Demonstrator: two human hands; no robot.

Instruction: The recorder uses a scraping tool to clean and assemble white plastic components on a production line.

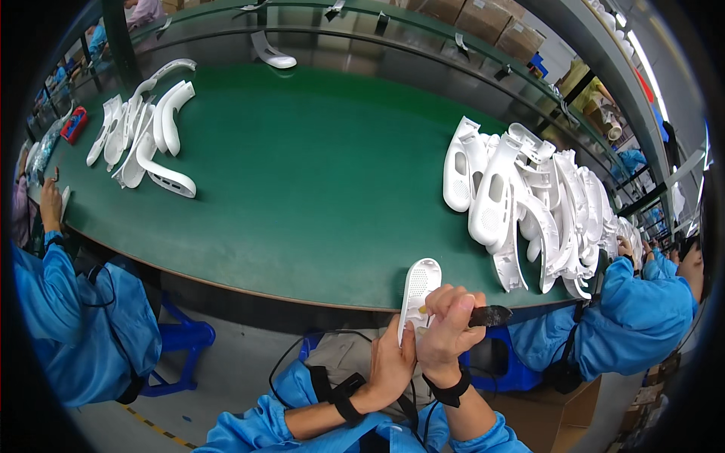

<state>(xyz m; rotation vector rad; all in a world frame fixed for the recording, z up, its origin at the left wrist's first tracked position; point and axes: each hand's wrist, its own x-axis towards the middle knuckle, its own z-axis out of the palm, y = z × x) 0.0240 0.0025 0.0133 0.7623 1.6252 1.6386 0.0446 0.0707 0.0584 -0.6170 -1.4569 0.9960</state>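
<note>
At the table's near edge, my left hand (391, 364) is closed on a white curved plastic shell (421, 282). The shell stands tilted with its rounded, perforated end up and its hollow side toward me. My right hand (444, 338) is wrapped round a hand tool with a thick dark handle (492, 315), which sticks out to the right of the fist. The fist sits against the shell's lower part, and a small yellowish bit shows beside the fingers there. Fingers hide the working end, so its kind cannot be told.
A big heap of white shells (555, 204) lies on the right of the green table (317, 189); a smaller group (140, 136) lies far left. One more shell (273, 54) rests at the back. Co-workers in blue sleeves (638, 321) sit on both sides. A blue stool (185, 340) stands left.
</note>
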